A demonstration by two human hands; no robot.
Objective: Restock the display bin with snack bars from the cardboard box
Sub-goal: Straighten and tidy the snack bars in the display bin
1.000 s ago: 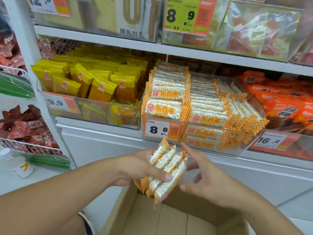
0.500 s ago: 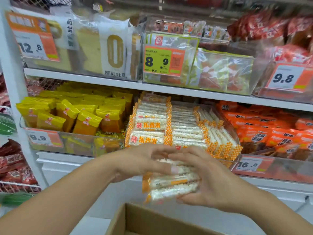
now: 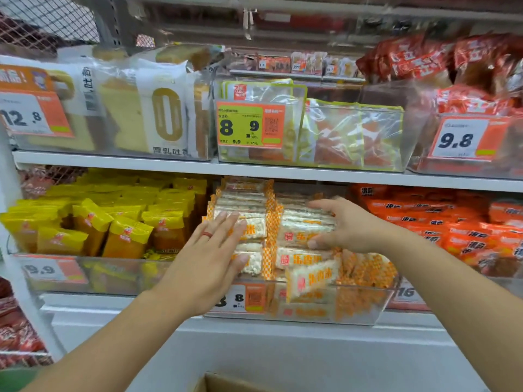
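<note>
Head view: my left hand [image 3: 210, 258] flat against stacked snack bars [image 3: 249, 227], right hand [image 3: 346, 224] gripping more in the near-full display bin [image 3: 365, 309]; restocking seems nearly complete.

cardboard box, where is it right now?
Head view: only a corner of the cardboard box shows at the bottom edge, centre, below the display bin.

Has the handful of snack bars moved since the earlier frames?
Yes. It went up from above the cardboard box into the display bin, where the right hand now grips it on the middle stack.
</note>
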